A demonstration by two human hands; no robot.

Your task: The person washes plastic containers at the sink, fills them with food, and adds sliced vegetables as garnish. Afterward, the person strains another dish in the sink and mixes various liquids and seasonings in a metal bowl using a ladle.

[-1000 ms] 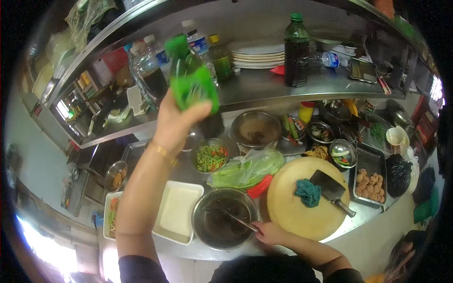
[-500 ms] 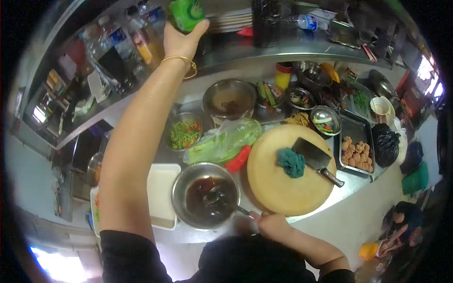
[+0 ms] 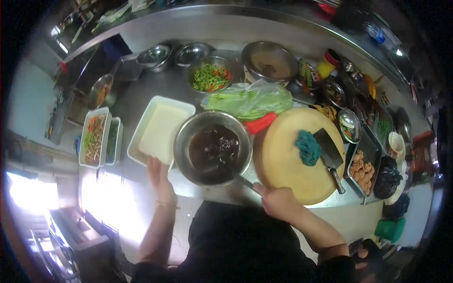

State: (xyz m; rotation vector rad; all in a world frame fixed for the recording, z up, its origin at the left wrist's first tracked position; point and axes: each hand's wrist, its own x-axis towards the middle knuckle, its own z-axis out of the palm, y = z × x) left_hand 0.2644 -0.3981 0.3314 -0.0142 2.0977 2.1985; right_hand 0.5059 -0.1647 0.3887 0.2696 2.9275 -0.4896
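My right hand (image 3: 277,202) is closed round the handle of a metal ladle (image 3: 246,183), whose head is down in dark brown liquid (image 3: 214,148). That liquid lies in a steel bowl (image 3: 179,158) at the counter's front edge. Left of the bowl, my left hand (image 3: 159,177) is at the front edge of a white rectangular tray (image 3: 137,134) with pale contents. Its fingers are extended, and no object shows in it. Right of the bowl, a cleaver (image 3: 329,148) and a teal cloth (image 3: 307,148) lie on a round chopping board (image 3: 283,181).
Behind the bowl are bagged green vegetables (image 3: 250,101), a red pepper (image 3: 260,123) and a bowl of cut greens (image 3: 210,78). A tray of brown lumps (image 3: 362,173) stands at right, vegetable trays (image 3: 94,139) at left. A steel shelf (image 3: 222,10) spans the back. Another person's hand (image 3: 362,259) shows lower right.
My left hand has let go of the green-labelled bottle at the shelf and come down to the white tray. My right hand still holds the ladle. The view has tilted down.
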